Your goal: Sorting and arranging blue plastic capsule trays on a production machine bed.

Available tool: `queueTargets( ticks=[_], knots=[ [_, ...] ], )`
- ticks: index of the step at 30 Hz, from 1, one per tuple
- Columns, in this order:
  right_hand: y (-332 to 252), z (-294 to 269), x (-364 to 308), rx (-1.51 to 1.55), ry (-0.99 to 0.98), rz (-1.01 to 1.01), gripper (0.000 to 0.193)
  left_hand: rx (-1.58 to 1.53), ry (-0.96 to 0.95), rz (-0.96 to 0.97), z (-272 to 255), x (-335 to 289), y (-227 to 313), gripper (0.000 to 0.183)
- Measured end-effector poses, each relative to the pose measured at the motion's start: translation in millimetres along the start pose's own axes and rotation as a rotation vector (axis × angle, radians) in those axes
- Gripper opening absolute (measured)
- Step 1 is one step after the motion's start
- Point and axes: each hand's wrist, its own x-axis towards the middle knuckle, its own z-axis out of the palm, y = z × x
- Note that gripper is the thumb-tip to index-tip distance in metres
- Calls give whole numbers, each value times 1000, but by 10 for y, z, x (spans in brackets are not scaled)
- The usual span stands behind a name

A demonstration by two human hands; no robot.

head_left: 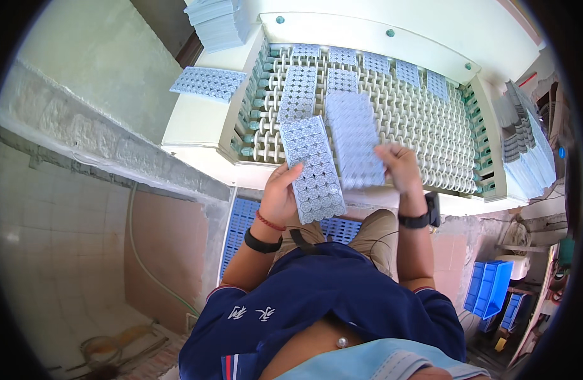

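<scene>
My left hand (281,191) is closed round the edge of a small stack of light blue circuit board panels (314,174), its thumb lying on top. Rows of round, patterned pieces cover the top panel. My right hand (402,168) pinches the near right edge of another circuit board panel (353,136), which is smeared by motion and tilted above the rollers. Under and beyond both hands lies a conveyor of white roller wheels (424,136). Further circuit board panels rest flat on it, one (298,88) just past the left hand's stack and one (342,79) beside that.
Several panels (376,63) line the conveyor's far end below a white cover (342,28). One panel (208,82) lies on the left ledge, near a tall stack (219,25). More stacks (526,142) stand at the right. Blue bins (488,288) sit lower right; a concrete wall (82,120) borders the left.
</scene>
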Motion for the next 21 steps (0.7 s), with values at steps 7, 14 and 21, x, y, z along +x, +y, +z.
queueTargets(
  ticks=[7, 14, 21],
  knots=[
    [194, -807, 958, -559, 274, -230, 24, 25, -89, -29, -101, -122, 29, 39],
    [137, -1538, 904, -733, 415, -209, 27, 107, 18, 4, -180, -165, 51, 34],
    [-145, -503, 71, -348, 24, -185, 28, 147, 71, -17, -89, 40, -142, 27]
  ],
)
